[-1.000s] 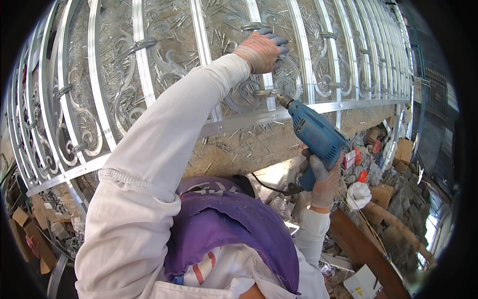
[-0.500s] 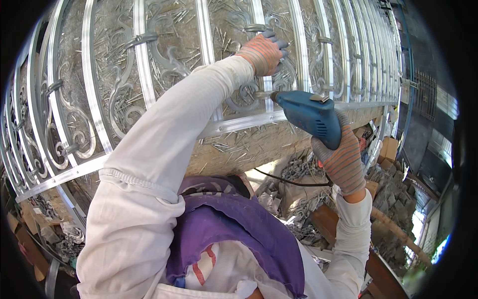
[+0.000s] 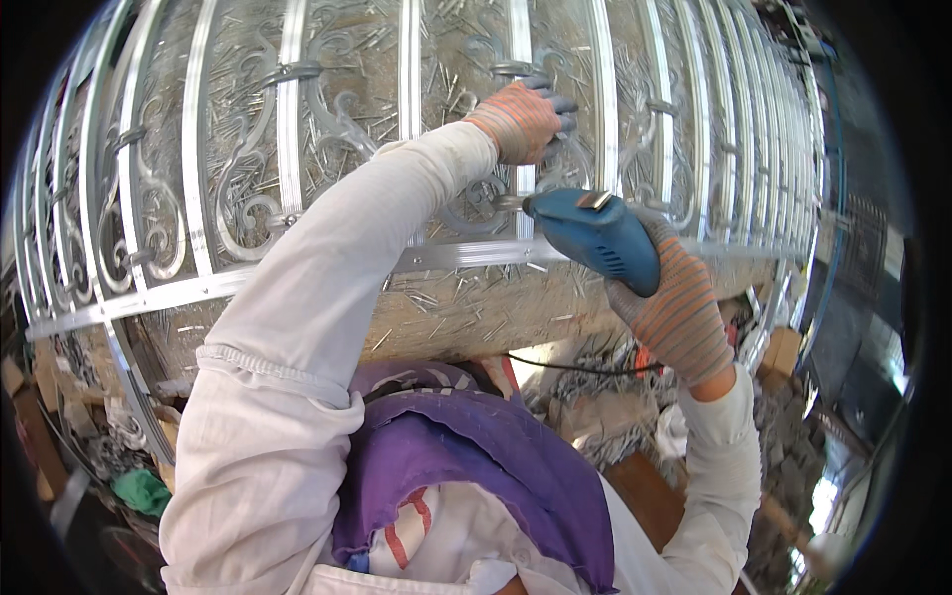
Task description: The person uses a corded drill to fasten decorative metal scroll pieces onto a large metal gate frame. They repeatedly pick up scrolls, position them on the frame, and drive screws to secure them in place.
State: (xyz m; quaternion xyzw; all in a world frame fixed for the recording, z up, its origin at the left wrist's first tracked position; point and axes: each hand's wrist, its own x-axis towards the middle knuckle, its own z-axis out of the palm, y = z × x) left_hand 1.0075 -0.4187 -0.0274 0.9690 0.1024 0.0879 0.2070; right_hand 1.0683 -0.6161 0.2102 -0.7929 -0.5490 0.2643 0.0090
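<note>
**Right hand (image 3: 684, 309) on a blue drill (image 3: 593, 238), left hand (image 3: 518, 121) on a metal railing panel (image 3: 607, 99)**

The right hand, in a striped glove, is wrapped firmly around the handle of the drill, which lies over the near edge of the panel with its nose toward the left. The left hand, also gloved, rests just beyond the drill's nose, back upward, over an upright bar (image 3: 525, 180); its grey fingertips are slightly apart, but its palm is hidden, so one cannot tell whether it grips the bar. A grey collar (image 3: 508, 202) lies immediately at the drill's nose; whether a bit touches it cannot be told. The bottom rail (image 3: 466, 255) runs beside the drill, on the side toward the body. Nearer the body than the drill is a tan surface (image 3: 555, 329) strewn with slim metal pieces (image 3: 422, 297), and past it a black cable (image 3: 585, 368). A purple cloth (image 3: 496, 446) covers part of the person's front, farther to the near left of the drill. Well to the right of the drill sits a cardboard box (image 3: 780, 350). Curled scrolls (image 3: 236, 188) stand well to its left, and a green cloth (image 3: 142, 492) lies farthest away, to the near left.
</note>
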